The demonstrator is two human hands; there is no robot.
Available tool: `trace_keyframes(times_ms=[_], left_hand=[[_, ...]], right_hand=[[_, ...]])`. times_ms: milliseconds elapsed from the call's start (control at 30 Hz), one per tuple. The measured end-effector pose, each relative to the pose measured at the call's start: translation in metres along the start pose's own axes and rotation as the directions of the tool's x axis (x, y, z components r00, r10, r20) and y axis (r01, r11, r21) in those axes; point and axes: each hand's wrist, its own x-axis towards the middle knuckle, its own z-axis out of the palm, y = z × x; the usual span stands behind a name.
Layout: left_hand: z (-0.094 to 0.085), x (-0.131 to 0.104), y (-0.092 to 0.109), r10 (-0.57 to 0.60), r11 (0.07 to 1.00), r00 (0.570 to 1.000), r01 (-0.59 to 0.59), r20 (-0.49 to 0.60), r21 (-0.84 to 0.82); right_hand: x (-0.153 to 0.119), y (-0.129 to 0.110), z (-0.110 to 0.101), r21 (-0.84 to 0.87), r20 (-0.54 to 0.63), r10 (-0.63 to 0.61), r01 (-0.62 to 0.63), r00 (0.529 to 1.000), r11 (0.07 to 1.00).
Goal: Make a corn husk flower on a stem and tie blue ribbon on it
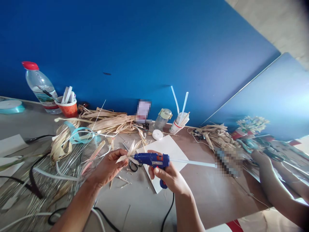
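Observation:
My right hand (169, 175) is wrapped round the grip of a blue hot glue gun (148, 159), whose nozzle points left. A long translucent glue stick (193, 163) sticks out of its back end. Between the fingertips of my left hand (113, 166) is a pale flower of dried husk petals (131, 151), some petals spread outward. The nozzle meets the flower's base; whether glue is coming out cannot be seen. Behind the gun lies a white sheet (173, 151), and black scissor handles (133, 166) show partly under the flower.
Thin wires (72, 167) and ribbons crowd the left. Dried husks (108, 122) lie along the blue wall, near a red-capped bottle (41, 85), an orange cup (68, 108), a glass jar (163, 118) and a cup of glue sticks (177, 126). Another person's arms (275, 180) work at right.

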Motion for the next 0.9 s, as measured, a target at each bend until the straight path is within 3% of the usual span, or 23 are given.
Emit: trace_keyframes(times_ms=[167, 900], left_hand=[[-0.0003, 0.0014, -0.0016, -0.052, 0.993, 0.999, 0.05, -0.013, -0.11], [-0.0042, 0.0056, -0.0057, -0.004, 0.991, 1.0, 0.001, -0.018, -0.132]], right_hand=[[-0.0016, 0.0032, 0.0006, -0.011, -0.011, 0.018, -0.019, 1.0, 1.0], [-0.0015, 0.0043, 0.0044, -0.012, -0.034, -0.026, 0.025, 0.999, 1.0]])
